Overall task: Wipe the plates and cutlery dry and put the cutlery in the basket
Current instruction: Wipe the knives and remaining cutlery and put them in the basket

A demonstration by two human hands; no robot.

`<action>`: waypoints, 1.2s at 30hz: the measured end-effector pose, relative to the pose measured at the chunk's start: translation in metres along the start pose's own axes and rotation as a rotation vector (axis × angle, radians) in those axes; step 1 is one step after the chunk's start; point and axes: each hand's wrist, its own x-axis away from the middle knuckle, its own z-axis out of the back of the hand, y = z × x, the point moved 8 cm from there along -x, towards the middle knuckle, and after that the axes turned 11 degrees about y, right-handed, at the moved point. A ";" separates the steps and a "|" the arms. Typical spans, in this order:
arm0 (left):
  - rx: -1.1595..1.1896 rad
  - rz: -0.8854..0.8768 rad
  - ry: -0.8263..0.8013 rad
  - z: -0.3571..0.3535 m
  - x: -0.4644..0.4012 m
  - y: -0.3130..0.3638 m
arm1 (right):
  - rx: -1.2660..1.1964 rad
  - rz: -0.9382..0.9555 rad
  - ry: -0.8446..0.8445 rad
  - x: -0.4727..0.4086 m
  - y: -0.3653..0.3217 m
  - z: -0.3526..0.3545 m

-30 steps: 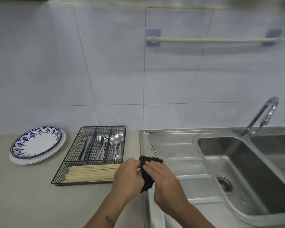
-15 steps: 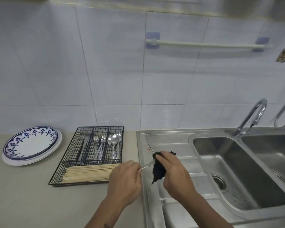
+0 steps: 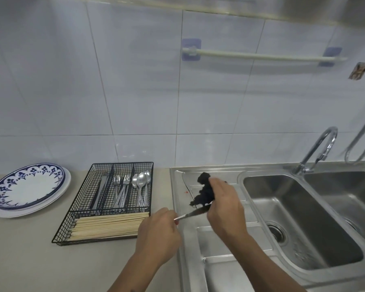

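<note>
Head view: right hand (image 3: 223, 205), gripping the black cloth (image 3: 204, 191), has slid off the knife (image 3: 193, 213) pinched by the left hand (image 3: 157, 232); wiping appears nearly complete.

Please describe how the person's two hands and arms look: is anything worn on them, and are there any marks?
Both forearms are bare, with no sleeves in view. The left hand and right hand wear no gloves, rings or watch. A small dark mark, perhaps a tattoo, shows on the left forearm.

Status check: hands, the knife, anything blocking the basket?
Left hand grips knife by the handle. Right hand wipes its blade with black cloth over the drainboard. Wire basket unobstructed, knife slot open.
</note>
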 end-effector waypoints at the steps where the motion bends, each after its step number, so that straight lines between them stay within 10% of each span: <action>1: 0.005 0.028 0.013 0.005 -0.001 0.001 | 0.007 0.073 -0.030 0.009 -0.008 -0.009; 20: 0.039 0.252 -0.025 0.014 -0.011 -0.011 | -0.025 0.193 -0.332 0.044 -0.009 -0.052; 36: 0.151 0.310 -0.003 0.014 -0.007 -0.011 | 0.069 0.177 -0.140 0.017 -0.005 -0.031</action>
